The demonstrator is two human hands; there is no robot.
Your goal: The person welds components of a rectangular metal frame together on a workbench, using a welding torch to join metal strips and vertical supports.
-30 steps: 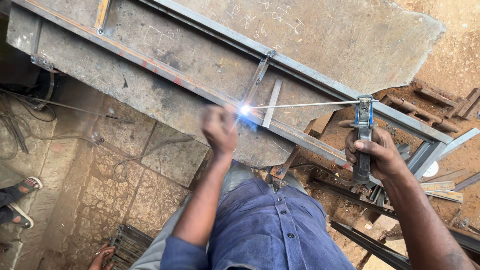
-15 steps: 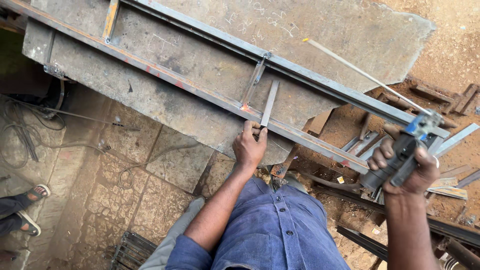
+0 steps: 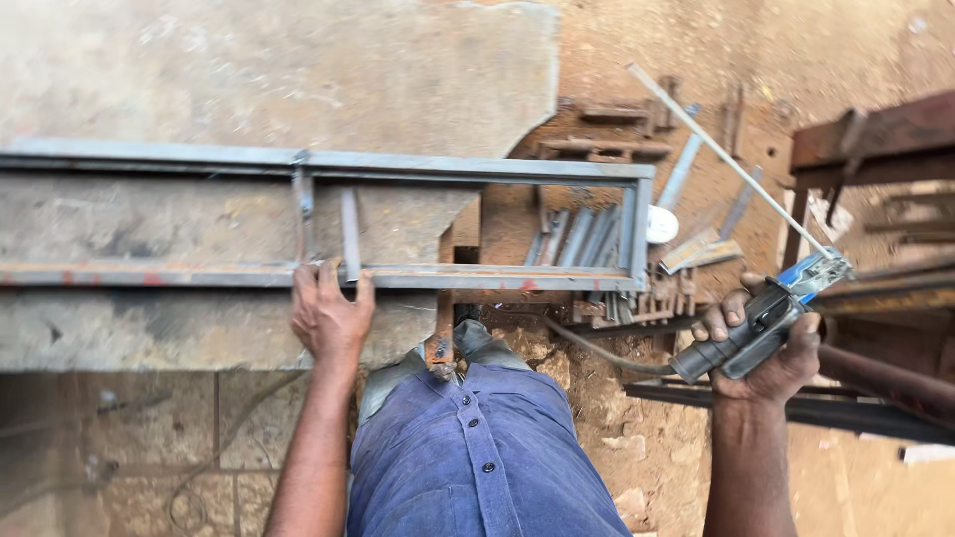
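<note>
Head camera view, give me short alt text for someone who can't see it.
A person's left hand grips a short upright bar on a long steel frame, while the right hand holds a welding electrode holder off to the side.

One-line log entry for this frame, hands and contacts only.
left hand: gripping frame rail | right hand: holding electrode holder, rod clear of frame | no arc
</note>
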